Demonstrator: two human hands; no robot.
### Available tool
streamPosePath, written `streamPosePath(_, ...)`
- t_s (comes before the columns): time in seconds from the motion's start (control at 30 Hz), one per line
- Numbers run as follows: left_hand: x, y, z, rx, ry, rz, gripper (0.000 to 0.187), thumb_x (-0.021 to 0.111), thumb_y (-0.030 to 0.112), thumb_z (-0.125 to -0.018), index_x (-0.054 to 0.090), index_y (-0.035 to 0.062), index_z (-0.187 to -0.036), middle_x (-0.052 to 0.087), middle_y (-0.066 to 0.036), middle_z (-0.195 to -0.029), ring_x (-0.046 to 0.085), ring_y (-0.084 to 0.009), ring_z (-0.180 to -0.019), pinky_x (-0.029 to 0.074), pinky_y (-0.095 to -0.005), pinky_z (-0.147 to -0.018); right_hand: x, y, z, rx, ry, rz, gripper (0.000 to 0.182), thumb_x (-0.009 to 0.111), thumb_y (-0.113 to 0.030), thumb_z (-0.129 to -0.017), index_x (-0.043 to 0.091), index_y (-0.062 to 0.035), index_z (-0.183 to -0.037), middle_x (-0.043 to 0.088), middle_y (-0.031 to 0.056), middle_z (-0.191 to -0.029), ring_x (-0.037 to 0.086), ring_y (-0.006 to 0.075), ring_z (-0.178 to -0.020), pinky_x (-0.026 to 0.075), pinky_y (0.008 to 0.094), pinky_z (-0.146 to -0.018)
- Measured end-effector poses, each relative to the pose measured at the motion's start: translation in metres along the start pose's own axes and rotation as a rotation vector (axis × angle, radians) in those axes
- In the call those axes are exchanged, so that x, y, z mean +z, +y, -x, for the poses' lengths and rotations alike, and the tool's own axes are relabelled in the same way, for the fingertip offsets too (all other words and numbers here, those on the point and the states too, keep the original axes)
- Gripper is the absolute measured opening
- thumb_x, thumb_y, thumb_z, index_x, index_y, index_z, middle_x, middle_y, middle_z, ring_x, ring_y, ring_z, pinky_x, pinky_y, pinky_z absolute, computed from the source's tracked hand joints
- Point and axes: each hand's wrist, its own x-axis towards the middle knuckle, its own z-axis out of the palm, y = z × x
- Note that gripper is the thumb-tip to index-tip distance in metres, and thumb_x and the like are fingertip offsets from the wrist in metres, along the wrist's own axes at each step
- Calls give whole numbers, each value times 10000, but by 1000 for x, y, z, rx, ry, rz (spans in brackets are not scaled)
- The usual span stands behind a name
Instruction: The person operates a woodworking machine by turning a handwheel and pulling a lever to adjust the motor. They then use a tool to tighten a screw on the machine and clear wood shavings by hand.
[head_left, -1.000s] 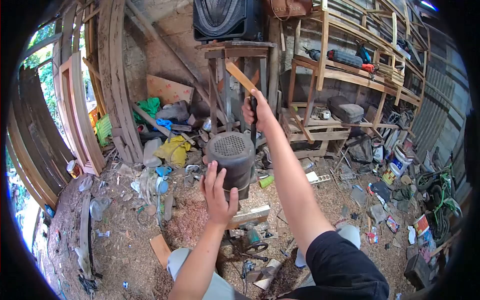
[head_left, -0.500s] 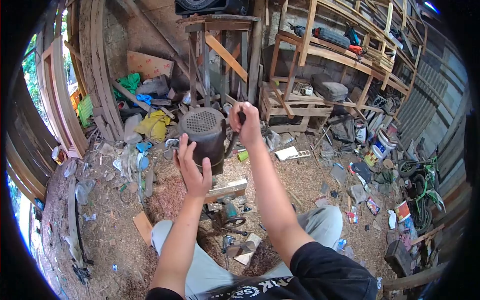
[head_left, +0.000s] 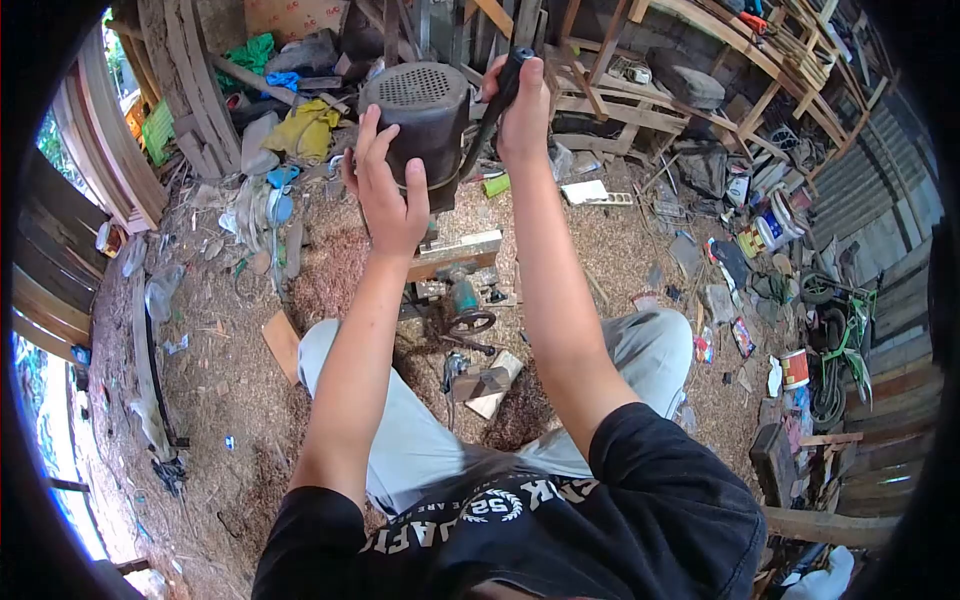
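A dark, upright cylinder with a perforated round top (head_left: 415,86) stands in front of me, like the motor of a drill press or mortising machine. My left hand (head_left: 388,195) rests against its near side, fingers spread and not wrapped around it. My right hand (head_left: 524,115) is closed around a black lever handle (head_left: 511,78) just right of the cylinder. Below is a wooden board (head_left: 455,256) beside a teal machine part (head_left: 465,295) with a dark handwheel (head_left: 471,323). The cylinder and my left hand hide the middle of the machine.
My knees flank the machine base, where a wood block (head_left: 496,388) lies. Shavings cover the ground. A loose board (head_left: 282,345) is by my left knee. Buckets (head_left: 770,225), a small green bike (head_left: 848,340) and scraps line the right; a yellow bag (head_left: 305,132) lies back left.
My view has tipped downward, so everything sits higher in the frame. My right hand has turned with the lever, and more of the black handle shows. My left hand stays on the cylinder.
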Motion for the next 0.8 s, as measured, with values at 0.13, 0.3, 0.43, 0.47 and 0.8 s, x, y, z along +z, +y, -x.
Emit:
streamPosePath(0.13, -3, -1, -1, 15, -5, 16, 399, 543, 245, -1029, 516, 77, -1390, 448, -159, -1619, 397, -339, -1515, 169, -493, -1227, 1, 2, 3, -49, -2, -4, 514, 448, -510, -1117, 606, -39, -983, 589, 18, -820, 515, 122, -745, 424, 287, -715)
streamPosePath(0.3, -8, -2, -3, 52, -8, 6, 417, 537, 220, -1028, 512, 23, -1394, 456, -204, -1600, 437, -344, -1459, 224, -447, -1197, 4, 7, 27, -87, -7, 23, 375, 482, -371, -1125, 611, -23, -1177, 612, 38, -1000, 540, 125, -890, 447, 297, -826)
streamPosePath(0.43, -10, 1, -5, 58, -17, -7, 431, 540, 222, -1027, 506, 18, -1405, 450, -217, -1599, 426, -356, -1464, 223, -458, -1200, 5, 21, 89, 5, 144, 275, 532, 539, -201, -1096, 395, -18, -1574, 475, 149, -1555, 443, 260, -1449, 341, 377, -1192)
streamPosePath(0.47, -9, 1, -5, 57, -10, -7, 436, 542, 224, -1026, 504, 18, -1409, 445, -224, -1600, 420, -362, -1468, 222, -461, -1202, -2, 26, 104, 38, 165, 275, 483, 530, -202, -1100, 442, -11, -1535, 516, 150, -1514, 478, 258, -1417, 361, 379, -1176)
streamPosePath(0.8, 5, -3, -5, 72, 24, -5, 472, 545, 247, -1025, 471, 39, -1443, 389, -223, -1638, 374, -374, -1513, 204, -503, -1217, -31, 20, 0, 150, 321, 276, 495, 384, -395, -1141, 641, 13, -1254, 679, 136, -1203, 619, 237, -1146, 433, 385, -1056)
